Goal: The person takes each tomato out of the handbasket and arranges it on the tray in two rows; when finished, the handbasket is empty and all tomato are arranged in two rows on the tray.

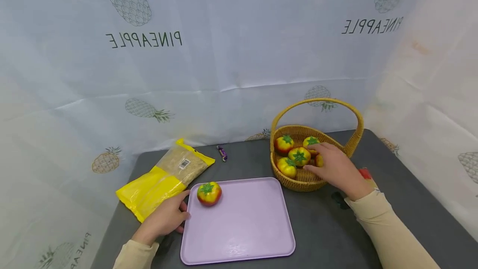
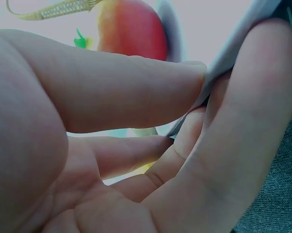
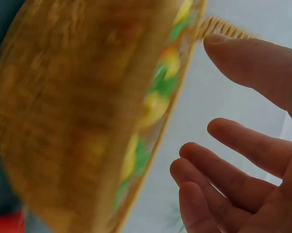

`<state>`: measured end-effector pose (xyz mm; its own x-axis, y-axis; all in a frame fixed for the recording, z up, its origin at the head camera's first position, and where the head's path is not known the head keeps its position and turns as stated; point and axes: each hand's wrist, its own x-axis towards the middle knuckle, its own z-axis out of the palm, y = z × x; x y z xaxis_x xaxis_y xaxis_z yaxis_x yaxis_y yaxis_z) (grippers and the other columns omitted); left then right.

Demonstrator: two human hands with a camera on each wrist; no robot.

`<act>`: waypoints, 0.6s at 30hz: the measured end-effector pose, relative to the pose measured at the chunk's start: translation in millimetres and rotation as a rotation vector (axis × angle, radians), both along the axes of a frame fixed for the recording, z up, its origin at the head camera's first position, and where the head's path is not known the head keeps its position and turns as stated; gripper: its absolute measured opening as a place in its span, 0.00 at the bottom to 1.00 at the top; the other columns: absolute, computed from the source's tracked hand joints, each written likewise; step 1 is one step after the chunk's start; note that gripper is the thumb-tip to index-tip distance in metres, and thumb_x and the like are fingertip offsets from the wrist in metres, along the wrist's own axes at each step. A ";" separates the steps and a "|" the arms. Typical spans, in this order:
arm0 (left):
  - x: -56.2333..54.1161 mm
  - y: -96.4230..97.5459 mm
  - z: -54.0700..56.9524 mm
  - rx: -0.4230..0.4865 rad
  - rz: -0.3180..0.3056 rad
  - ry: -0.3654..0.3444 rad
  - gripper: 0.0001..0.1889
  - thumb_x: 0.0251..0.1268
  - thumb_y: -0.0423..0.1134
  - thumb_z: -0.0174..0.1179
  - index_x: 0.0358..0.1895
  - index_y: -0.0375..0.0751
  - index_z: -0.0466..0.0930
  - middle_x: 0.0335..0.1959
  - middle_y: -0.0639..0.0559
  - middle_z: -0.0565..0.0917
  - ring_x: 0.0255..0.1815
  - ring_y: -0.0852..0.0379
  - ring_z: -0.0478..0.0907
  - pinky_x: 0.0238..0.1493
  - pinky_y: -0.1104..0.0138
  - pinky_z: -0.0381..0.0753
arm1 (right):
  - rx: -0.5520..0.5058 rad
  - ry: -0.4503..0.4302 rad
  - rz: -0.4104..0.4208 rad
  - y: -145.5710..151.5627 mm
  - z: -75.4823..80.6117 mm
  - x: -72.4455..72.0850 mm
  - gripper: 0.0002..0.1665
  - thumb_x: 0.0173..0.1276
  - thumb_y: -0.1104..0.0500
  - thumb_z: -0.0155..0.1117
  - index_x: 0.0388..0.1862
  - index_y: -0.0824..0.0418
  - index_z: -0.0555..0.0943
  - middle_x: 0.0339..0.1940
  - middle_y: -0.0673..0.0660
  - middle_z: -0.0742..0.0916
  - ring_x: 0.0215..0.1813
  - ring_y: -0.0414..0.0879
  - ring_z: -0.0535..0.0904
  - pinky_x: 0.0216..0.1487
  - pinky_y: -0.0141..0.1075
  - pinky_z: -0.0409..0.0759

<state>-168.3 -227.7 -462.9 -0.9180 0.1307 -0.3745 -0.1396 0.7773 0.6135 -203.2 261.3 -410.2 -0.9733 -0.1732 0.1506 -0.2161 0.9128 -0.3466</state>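
Note:
My left hand (image 1: 168, 217) grips the left edge of a lilac tray (image 1: 242, 223), the thumb at the rim and fingers beneath it in the left wrist view. On the tray's far left corner sits a yellow-red, tomato-like fruit (image 1: 210, 194) with a green leafy top. Several similar fruits (image 1: 299, 156) lie in a wicker basket (image 1: 302, 185) at the back right. My right hand (image 1: 336, 167) reaches over the basket's right side. Its fingers are spread and hold nothing in the right wrist view, beside the basket wall (image 3: 63, 111).
A yellow bag with a clear window (image 1: 157, 192) lies left of the tray. Behind the tray is a small purple wrapped candy (image 1: 222, 153). The basket's tall handle (image 1: 317, 100) arches over it. Near my right wrist are a red item (image 1: 365, 173) and a black object (image 1: 340, 199).

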 end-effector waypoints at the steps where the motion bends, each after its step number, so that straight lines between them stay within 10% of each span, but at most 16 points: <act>1: 0.5 -0.3 0.2 0.001 0.002 -0.001 0.39 0.68 0.29 0.70 0.81 0.34 0.66 0.40 0.46 0.79 0.28 0.52 0.80 0.28 0.62 0.90 | 0.007 -0.004 -0.006 6.7 -0.3 -0.5 0.40 0.68 0.47 0.80 0.71 0.67 0.80 0.68 0.73 0.83 0.68 0.72 0.78 0.67 0.68 0.79; 18: 1.6 -0.8 0.1 0.003 0.004 0.000 0.39 0.68 0.29 0.70 0.81 0.34 0.66 0.40 0.46 0.79 0.28 0.52 0.81 0.28 0.62 0.90 | 0.058 -0.079 -0.042 44.8 -16.3 -10.9 0.41 0.66 0.50 0.80 0.68 0.75 0.78 0.65 0.79 0.83 0.62 0.74 0.82 0.61 0.69 0.81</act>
